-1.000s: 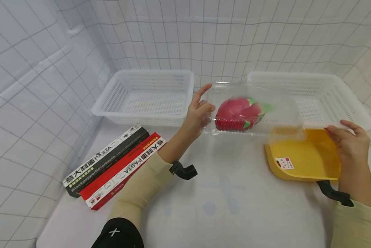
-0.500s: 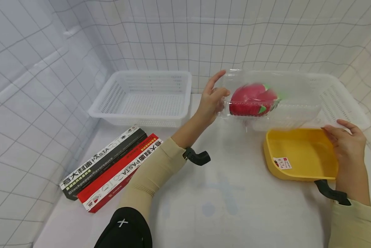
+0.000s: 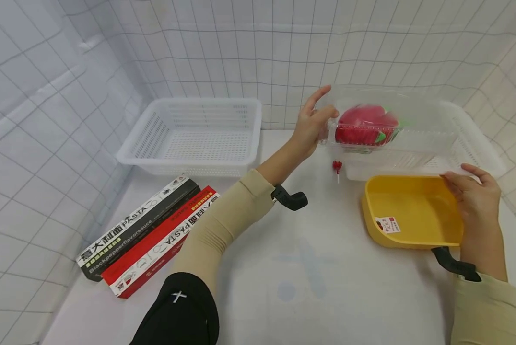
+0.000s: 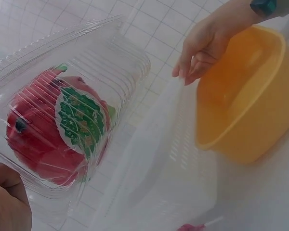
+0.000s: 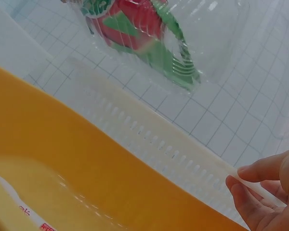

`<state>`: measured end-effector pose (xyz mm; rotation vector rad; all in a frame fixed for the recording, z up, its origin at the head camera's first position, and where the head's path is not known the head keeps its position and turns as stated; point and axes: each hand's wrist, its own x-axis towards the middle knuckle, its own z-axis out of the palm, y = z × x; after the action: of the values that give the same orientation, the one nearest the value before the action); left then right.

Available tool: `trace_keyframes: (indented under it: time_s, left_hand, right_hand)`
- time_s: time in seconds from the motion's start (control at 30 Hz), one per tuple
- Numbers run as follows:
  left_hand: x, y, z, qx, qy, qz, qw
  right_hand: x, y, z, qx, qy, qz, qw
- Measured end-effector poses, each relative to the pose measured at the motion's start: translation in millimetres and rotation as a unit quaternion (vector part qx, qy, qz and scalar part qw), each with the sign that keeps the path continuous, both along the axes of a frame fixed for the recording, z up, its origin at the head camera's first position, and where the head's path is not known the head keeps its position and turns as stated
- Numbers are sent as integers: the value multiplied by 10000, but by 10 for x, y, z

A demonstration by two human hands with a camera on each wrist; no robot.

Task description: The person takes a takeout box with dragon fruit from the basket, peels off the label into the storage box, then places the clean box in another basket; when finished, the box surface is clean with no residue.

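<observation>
My left hand grips the left end of a clear plastic clamshell box, held above the right white basket. Inside the box lies a red, dragon-fruit-like thing with green tips; the left wrist view shows a green label on it. With thumb and fingers, my right hand pinches the front rim of that basket, as the right wrist view shows. Just in front of the basket stands a yellow tub with a small white sticker. The clear box covers part of the basket.
A second white basket stands at the back left. Two long pasta boxes, one black and one red, lie at the front left. A small red lollipop lies left of the right basket. Gridded white sheets surround the table.
My left hand has carried the clear box and the red thing rightward and back, over the right basket. The lollipop has come into view. My right hand stays at the basket's rim.
</observation>
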<state>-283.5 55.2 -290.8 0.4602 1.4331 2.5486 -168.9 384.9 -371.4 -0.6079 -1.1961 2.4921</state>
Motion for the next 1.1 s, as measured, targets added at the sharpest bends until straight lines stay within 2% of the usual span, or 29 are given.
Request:
trace_keyframes:
  time_s: [0.17, 0.3, 0.43, 0.63, 0.87, 1.1]
  left_hand:
    - [-121, 235, 16, -278, -321, 188, 9989]
    - [-184, 430, -45, -263, -496, 249, 9981]
    - [-197, 603, -128, -203, -749, 304, 9965]
    - [-189, 820, -230, -444, -951, 562, 9929]
    - [-177, 919, -319, -994, -823, 771, 9886]
    - [-184, 893, -393, -1468, -593, 754, 9845]
  right_hand:
    - [21, 22, 35, -75, 52, -27, 10000]
    - [38, 29, 37, -60, -2, 3, 10000]
    - [47, 9, 15, -78, -103, -29, 9999]
    - [54, 11, 28, -5, -152, -103, 9998]
    - [56, -2, 31, 61, -19, -62, 10000]
    - [68, -37, 6, 128, -23, 6, 9999]
